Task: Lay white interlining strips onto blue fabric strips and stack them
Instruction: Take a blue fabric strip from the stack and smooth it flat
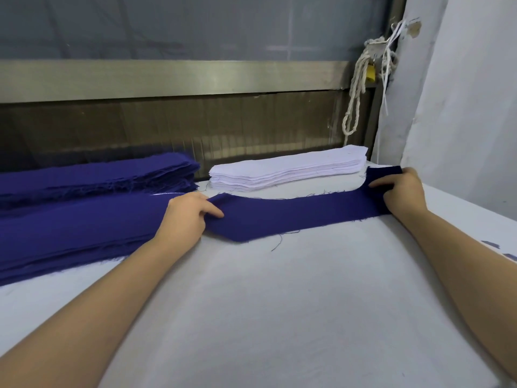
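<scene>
White padding covers the tabletop (279,303) that carries everything. Left of the interlining stack (288,169) lie the blue fabric piles (70,228), likely kept there as supply within easy reach. Just in front of that stack a single blue fabric strip (293,217) is pulled out flat, probably so a white piece can go on squarely. The left hand (187,217) has its grip pinched on the strip's left end. The right hand (402,194) has its grip curled tight on the other end, at the stack's right.
</scene>
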### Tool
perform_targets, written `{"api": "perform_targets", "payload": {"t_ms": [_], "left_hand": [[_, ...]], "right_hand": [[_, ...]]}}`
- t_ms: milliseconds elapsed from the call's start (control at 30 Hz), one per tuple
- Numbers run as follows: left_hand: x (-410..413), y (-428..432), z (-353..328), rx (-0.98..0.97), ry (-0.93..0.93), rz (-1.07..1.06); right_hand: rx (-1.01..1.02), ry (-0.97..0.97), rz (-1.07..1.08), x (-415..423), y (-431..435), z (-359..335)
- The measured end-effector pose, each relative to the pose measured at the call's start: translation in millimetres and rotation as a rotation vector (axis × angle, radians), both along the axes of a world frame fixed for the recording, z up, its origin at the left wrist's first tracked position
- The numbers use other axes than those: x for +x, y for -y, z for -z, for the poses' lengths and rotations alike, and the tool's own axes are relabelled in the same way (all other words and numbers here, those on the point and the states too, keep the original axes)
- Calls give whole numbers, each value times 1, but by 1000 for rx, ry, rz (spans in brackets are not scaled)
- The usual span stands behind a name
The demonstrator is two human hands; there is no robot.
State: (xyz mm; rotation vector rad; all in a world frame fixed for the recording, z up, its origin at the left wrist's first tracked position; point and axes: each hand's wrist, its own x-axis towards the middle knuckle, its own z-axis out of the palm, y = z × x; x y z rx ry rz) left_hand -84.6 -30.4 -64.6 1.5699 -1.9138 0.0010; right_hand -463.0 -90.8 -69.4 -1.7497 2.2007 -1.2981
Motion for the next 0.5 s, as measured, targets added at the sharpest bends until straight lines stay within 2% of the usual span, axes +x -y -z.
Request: {"api": "perform_targets", "payload": {"t_ms": [233, 500], "left_hand": [[15, -9, -9, -68, -173, -107], [86, -33, -28, -69, -274, -347]], "right_hand": [[-79, 176, -9, 10, 5, 0], [-59, 541, -231, 67, 6, -9]]}}
